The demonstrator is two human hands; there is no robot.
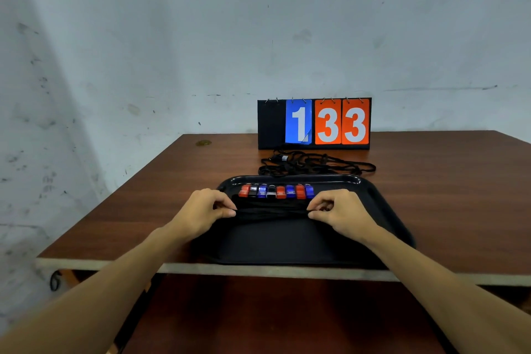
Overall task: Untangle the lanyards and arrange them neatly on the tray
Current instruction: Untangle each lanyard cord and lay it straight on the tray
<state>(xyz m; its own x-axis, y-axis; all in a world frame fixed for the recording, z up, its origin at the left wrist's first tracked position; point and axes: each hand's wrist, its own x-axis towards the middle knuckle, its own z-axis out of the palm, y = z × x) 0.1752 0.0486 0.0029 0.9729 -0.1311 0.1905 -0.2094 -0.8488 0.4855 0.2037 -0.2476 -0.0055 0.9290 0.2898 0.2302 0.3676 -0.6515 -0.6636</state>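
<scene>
A black tray (382, 210) lies on the brown table near its front edge. Across the tray's far part runs a row of several red, blue and black whistles (277, 191), side by side. Their black cords (271, 211) lie bunched in a band just in front of them. My left hand (205, 210) pinches the left end of that band, and my right hand (340, 210) pinches the right end. Behind the tray, a loose tangle of black lanyards (316, 165) rests on the table.
A flip scoreboard (314, 123) reading 1 and 33 stands at the back of the table (129, 210), against a grey wall. The table's front edge runs just below the tray. A small yellowish mark (203, 143) sits at the far left.
</scene>
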